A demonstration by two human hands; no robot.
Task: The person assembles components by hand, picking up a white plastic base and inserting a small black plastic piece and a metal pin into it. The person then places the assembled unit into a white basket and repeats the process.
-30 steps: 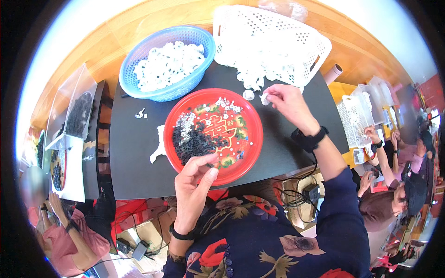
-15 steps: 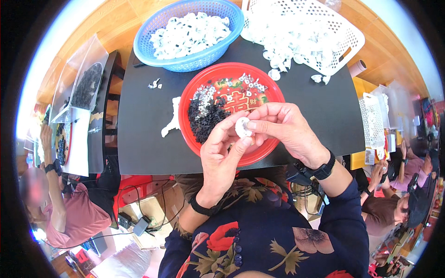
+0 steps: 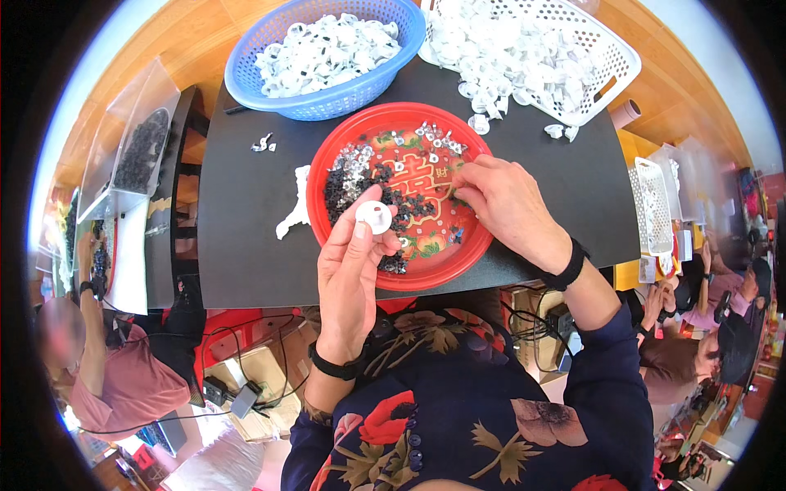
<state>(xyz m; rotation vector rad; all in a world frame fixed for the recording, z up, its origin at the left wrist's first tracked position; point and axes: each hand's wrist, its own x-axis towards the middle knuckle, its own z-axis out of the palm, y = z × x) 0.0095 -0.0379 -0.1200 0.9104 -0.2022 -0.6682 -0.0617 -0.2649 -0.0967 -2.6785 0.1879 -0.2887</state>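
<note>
My left hand (image 3: 345, 266) pinches a round white plastic piece (image 3: 374, 214) between thumb and fingers, above the near left part of a red tray (image 3: 446, 273). Its flat face with a small centre mark is turned up. At the tray's right side, my right hand (image 3: 517, 209) has its thumb and fingertips closed together low over the tray. Whatever lies between them, if anything, is too small or hidden. Small black parts (image 3: 340, 195) are heaped in the tray's left half, with small clear-and-silver parts (image 3: 354, 158) beside them and more along the far rim.
A blue basket (image 3: 327, 106) full of white pieces stands behind the tray. Right of it, a white basket (image 3: 616, 80) spills similar pieces onto the black table (image 3: 565, 204). A torn white scrap (image 3: 296, 206) lies left of the tray. Other people work at both sides.
My hands were together around the white piece and have come apart. My left hand has drawn left with the piece, while the right has let go and reached to the tray's right side.
</note>
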